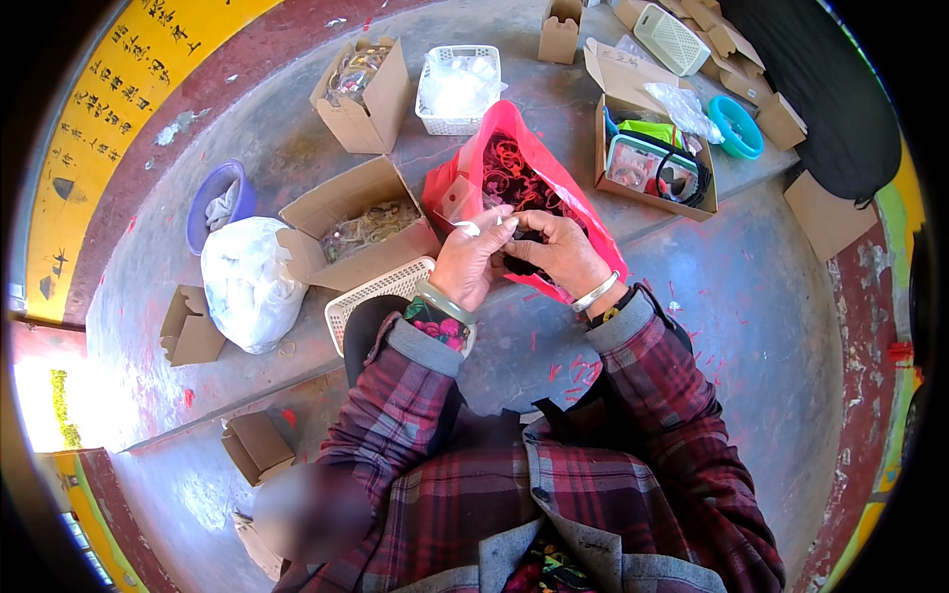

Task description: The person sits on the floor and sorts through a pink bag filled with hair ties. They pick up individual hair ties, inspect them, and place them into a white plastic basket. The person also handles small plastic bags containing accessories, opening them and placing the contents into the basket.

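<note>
Head view, hands: the left hand (473,259) and the right hand (554,252) meet just over the mouth of the red plastic bag (554,188); both are closed narrow, pinching a small pale piece (491,225) between the fingertips, with something dark under the right palm that cannot be made out.
Head view, progress: judged from the layout, the work looks to be mid-way; the bag holds many red and dark ring-like pieces, and several boxes already hold bagged items.
Red bag: lies open on the grey floor (751,296), touching the hands.
Open cardboard box (361,222): left of the bag, filled with small clear packets.
Second cardboard box (366,94): further off, likewise holding packets.
White basket (457,89): holds clear plastic.
Right-hand box (643,148): green and dark items, unclear.
Purple bucket (213,203): pale scraps inside.
White sack (247,282): tied, contents hidden.
</note>
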`<state>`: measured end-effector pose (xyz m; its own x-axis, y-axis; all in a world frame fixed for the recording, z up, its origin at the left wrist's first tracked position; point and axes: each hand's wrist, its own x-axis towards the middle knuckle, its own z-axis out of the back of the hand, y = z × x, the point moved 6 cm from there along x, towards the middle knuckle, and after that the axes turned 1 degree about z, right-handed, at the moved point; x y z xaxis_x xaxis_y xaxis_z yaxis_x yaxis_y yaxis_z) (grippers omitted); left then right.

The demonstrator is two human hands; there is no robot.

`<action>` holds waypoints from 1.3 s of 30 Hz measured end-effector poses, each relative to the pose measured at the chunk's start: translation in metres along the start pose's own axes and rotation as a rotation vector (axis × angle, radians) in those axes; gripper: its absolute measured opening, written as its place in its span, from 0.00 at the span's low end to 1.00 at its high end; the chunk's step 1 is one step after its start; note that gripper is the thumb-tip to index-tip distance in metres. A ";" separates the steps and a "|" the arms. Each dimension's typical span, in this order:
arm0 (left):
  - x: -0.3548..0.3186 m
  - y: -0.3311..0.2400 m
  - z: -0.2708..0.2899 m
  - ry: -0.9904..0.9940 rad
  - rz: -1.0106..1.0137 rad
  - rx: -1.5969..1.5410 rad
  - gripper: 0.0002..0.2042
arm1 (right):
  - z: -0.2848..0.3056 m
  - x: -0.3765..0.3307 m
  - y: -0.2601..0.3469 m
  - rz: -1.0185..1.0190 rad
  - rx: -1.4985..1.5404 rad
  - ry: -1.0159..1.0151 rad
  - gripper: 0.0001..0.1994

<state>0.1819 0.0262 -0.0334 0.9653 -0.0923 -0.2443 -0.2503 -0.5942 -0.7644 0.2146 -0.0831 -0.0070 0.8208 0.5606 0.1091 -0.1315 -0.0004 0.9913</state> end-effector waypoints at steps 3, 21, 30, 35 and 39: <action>-0.002 0.000 -0.004 0.028 0.041 -0.064 0.19 | -0.001 -0.002 -0.003 -0.076 0.191 -0.031 0.10; 0.000 0.004 -0.006 -0.018 -0.186 0.147 0.10 | 0.015 -0.003 -0.016 -0.183 0.536 -0.388 0.09; -0.002 0.006 -0.006 -0.030 -0.122 0.039 0.10 | 0.013 -0.004 -0.012 -0.182 0.534 -0.391 0.10; -0.002 0.006 -0.003 -0.091 -0.126 0.102 0.10 | 0.014 -0.004 -0.008 -0.139 0.368 -0.351 0.12; -0.002 0.003 0.003 -0.165 -0.195 0.067 0.09 | 0.005 -0.004 0.008 -0.160 0.360 -0.267 0.14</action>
<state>0.1795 0.0266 -0.0367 0.9720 0.1536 -0.1781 -0.0703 -0.5329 -0.8433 0.2133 -0.0898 0.0011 0.9354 0.3445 -0.0792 0.1709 -0.2447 0.9544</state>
